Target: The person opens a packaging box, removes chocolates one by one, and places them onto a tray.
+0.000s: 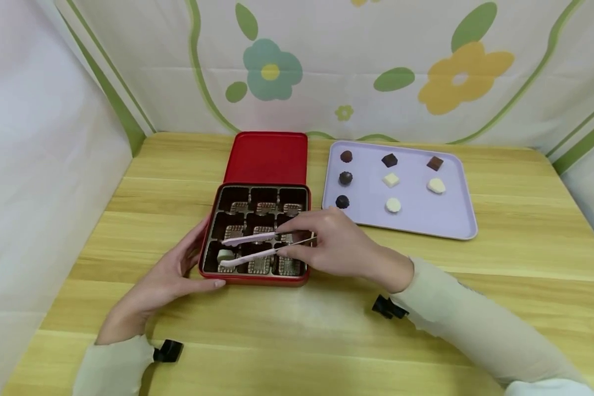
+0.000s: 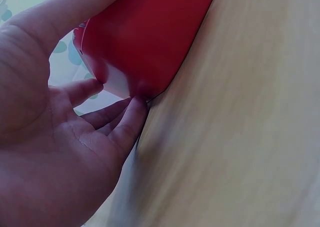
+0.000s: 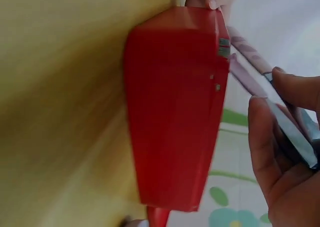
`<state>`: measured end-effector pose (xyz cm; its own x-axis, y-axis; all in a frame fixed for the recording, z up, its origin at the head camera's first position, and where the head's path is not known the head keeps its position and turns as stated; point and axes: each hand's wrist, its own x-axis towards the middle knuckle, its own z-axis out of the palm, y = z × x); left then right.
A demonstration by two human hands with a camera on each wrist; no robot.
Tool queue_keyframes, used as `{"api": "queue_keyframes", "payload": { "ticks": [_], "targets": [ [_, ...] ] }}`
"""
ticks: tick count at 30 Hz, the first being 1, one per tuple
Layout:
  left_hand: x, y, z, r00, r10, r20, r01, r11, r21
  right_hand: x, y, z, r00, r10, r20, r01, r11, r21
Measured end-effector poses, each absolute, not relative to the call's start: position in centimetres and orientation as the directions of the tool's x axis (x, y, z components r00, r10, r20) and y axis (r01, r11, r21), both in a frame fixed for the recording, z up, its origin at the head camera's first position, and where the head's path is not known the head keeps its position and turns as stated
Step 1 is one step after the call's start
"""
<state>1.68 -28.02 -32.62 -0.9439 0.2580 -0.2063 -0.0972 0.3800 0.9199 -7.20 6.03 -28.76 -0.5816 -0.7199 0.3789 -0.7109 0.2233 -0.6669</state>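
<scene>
My right hand [image 1: 334, 242] pinches a pair of tongs [image 1: 252, 257] with pale lilac tips and metal arms. The tongs' tips are spread over the front left compartment of a red tin [image 1: 257, 280], to either side of a pale chocolate [image 1: 225, 255] lying there. Whether the tips touch the chocolate I cannot tell. With my left hand [image 1: 163, 280] I grip the tin's front left corner, thumb along the front and fingers against the left side. The left wrist view shows fingertips pressed to the red wall [image 2: 145, 42]. The tin's brown divided insert [image 1: 249, 220] holds only this chocolate.
Behind the tin lies its open red lid [image 1: 269, 157]. A lilac tray [image 1: 425, 214] stands to the right with several chocolates, among them dark round ones [image 1: 345, 177], dark squares [image 1: 389, 160] and white pieces [image 1: 393, 205]. A flowered curtain [image 1: 326, 71] closes off the table's back.
</scene>
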Motion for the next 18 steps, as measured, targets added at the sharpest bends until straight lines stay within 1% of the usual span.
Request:
{"api": "queue_keyframes", "payload": {
  "ticks": [10,14,18],
  "targets": [
    [1.7,-28.0,-32.7,-0.945,0.258,-0.200,-0.099,0.359,0.928,-7.2,2.9,-25.5,-0.514,-0.818,0.257,-0.802,0.353,-0.482],
    [1.7,-28.0,-32.7,-0.945,0.258,-0.202,-0.098,0.366,0.926,-7.0,1.8,-24.9,-0.506,-0.840,0.194,-0.820,0.399,-0.410],
    [1.8,-28.0,-32.7,-0.946,0.251,-0.207,-0.105,0.368,0.924,-7.0,0.9,-24.5,-0.503,-0.854,0.135,-0.822,0.424,-0.380]
  ]
}}
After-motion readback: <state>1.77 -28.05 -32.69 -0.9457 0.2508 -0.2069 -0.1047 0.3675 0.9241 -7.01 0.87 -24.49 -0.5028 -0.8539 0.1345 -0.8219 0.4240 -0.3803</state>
